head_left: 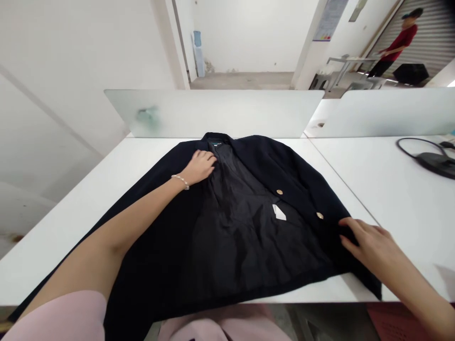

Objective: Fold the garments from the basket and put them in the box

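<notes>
A dark navy blazer (284, 166) lies spread on the white table, its front open and the black lining (234, 227) showing. Two gold-coloured buttons sit along its right-hand front panel, and a white label (279, 212) is on the lining. My left hand (199, 166) has its fingers curled on the left lapel just below the collar; its fingertips are partly hidden. At the lower right, my right hand (371, 241) pinches the blazer's outer side by the sleeve, thumb and fingers closing on the cloth.
A frosted glass divider (227, 113) runs along the back edge of the white table (394, 189). A black device with a cable (435, 163) lies at the far right. Beyond, a person in red (400, 40) stands by a table, and a water dispenser (198, 54) stands near the wall.
</notes>
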The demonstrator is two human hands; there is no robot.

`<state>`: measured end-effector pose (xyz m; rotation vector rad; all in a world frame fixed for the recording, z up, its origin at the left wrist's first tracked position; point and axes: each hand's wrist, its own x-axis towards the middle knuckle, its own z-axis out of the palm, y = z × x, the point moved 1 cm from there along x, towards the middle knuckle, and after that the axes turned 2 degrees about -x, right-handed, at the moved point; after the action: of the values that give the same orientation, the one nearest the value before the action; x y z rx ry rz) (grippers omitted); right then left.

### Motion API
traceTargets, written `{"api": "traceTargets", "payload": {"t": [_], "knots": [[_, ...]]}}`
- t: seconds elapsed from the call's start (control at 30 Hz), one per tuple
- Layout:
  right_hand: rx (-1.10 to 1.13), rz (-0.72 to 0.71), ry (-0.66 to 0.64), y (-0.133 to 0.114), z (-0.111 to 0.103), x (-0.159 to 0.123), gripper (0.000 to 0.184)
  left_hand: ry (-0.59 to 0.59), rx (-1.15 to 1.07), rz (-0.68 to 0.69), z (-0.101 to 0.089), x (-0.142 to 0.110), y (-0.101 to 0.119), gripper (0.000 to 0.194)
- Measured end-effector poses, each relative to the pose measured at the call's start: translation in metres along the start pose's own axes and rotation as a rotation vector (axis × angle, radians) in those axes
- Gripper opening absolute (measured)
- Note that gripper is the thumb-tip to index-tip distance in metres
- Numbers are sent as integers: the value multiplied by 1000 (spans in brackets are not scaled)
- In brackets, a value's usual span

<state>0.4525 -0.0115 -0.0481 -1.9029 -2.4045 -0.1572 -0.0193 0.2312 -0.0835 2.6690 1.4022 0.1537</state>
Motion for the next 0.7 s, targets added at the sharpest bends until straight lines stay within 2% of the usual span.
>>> {"api": "traceTargets", "payload": {"t": [0.07, 0.1, 0.17, 0.27, 0.33, 0.4, 0.53, 0.63, 0.7], "knots": [[-44, 49, 56, 1, -7, 3, 22, -43, -311, 60, 1, 19, 34, 29], [-49, 47, 83, -5, -10, 4, 24, -96, -491, 45, 4, 29, 50, 23], [-33, 6, 103, -21, -12, 2, 28, -177, -876, -124, 15, 48, 78, 13], [-59, -58, 105, -34, -3, -9, 30, -170, -1296, -499, 34, 72, 103, 27], [-73, -72, 113, -32, 1, -18, 26, -131, -1400, -634, 43, 84, 110, 34], [-50, -88, 128, -29, -5, -22, 21, -106, -1459, -696, 48, 93, 112, 29], [7, -123, 164, -44, -41, -16, 19, -97, -1549, -787, 52, 103, 106, 10], [-10, -113, 191, -61, -64, -8, 25, -67, -1571, -827, 54, 110, 100, 11], [-52, -74, 178, -60, -69, -5, 27, -15, -1592, -824, 54, 117, 97, 15]]}}
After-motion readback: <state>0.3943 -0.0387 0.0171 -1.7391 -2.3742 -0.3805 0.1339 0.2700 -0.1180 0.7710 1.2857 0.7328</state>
